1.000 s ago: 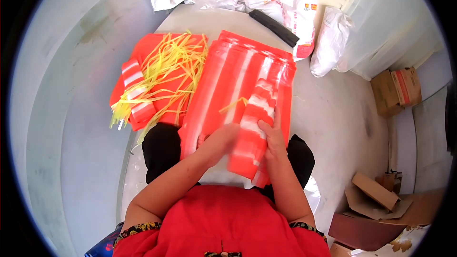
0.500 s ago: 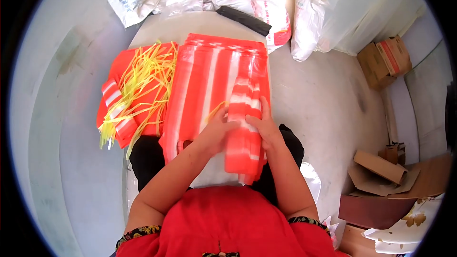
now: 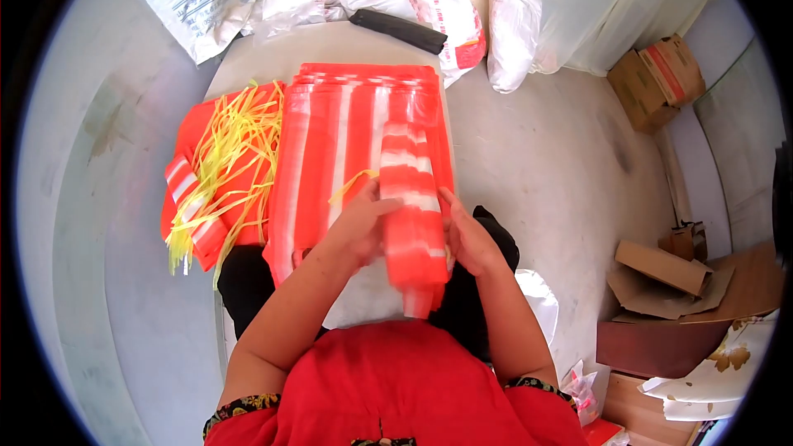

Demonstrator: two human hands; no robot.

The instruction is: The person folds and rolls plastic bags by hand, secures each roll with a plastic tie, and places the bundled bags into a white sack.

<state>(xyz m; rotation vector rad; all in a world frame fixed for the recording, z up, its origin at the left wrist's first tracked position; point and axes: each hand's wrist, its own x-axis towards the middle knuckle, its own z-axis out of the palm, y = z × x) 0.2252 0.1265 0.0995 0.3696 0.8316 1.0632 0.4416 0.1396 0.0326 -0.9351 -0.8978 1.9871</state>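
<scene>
A folded bundle of red-and-white striped plastic bags point(image 3: 410, 235) lies upright in front of me, over the right side of a flat stack of the same striped bags point(image 3: 322, 144). My left hand point(image 3: 363, 219) grips the bundle's left edge, thumb on top and the other fingers hidden. A thin yellow strip point(image 3: 351, 184) sticks out beside those fingers. Against the right edge is my right hand point(image 3: 471, 238), its fingers curled partly behind the bundle. Left of the stack, loose yellow strips point(image 3: 239, 144) are heaped on red plastic, beside another striped bundle point(image 3: 196, 211).
A black rolled item point(image 3: 399, 30) rests at the back of the grey table surface point(image 3: 248, 62). White printed sacks point(image 3: 450, 12) stand behind it. Cardboard boxes point(image 3: 657, 83) are at the far right, and an opened carton point(image 3: 661, 339) is at the near right.
The view has shifted, so the surroundings sit further left. My right hand has slid down the bundle's right edge, its thumb coming off the top. The left hand keeps its hold.
</scene>
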